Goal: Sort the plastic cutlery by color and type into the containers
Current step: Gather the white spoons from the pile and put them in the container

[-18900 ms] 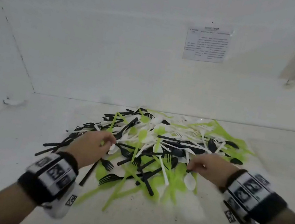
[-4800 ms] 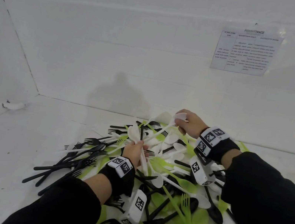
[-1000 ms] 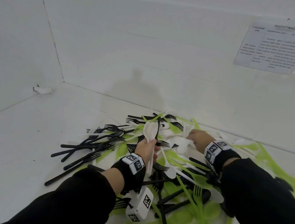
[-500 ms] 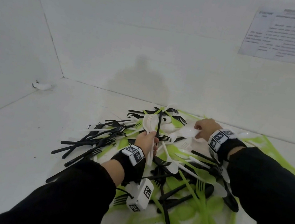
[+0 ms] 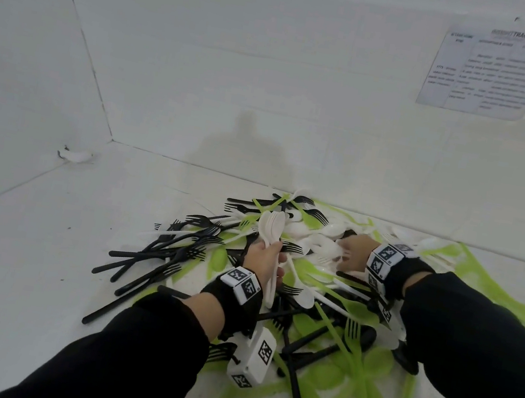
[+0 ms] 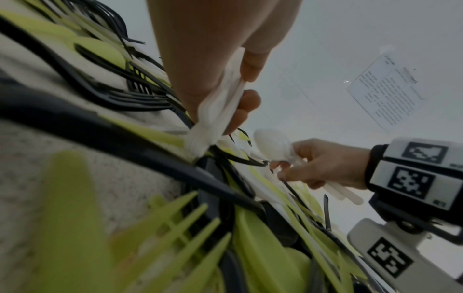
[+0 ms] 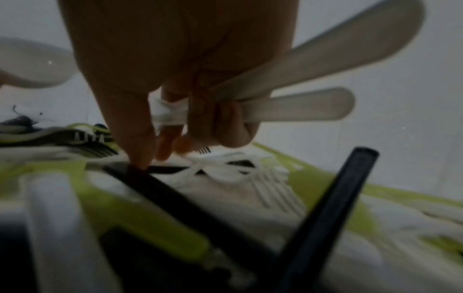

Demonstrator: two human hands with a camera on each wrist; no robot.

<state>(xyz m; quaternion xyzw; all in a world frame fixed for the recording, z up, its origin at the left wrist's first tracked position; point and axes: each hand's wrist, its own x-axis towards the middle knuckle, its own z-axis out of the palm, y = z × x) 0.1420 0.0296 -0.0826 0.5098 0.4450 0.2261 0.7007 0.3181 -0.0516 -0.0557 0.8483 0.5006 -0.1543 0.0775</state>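
Gathering white spoons from the mixed pile (image 5: 290,294) on the white floor, the left hand (image 5: 263,259) grips an upright bundle (image 5: 272,226) while the right hand (image 5: 351,252) clutches two more handles (image 7: 295,95), fingertips probing the heap; no container shows, so next likely comes merging bundles.

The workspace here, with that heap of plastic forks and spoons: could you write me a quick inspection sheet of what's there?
Surface: white tabletop, speckled with small dark specks.
Job's things: mixed cutlery pile of black, white and green forks and spoons; no containers in view.
Clutter: small white scrap in the far left corner.
Grippers: left hand grips a bundle of white spoons, bowls up; right hand holds more white spoons while its fingertips reach into the pile.
Cables: nothing seen.
Surroundings: white walls; printed sheet, text unreadable; tagged wristbands on both wrists.
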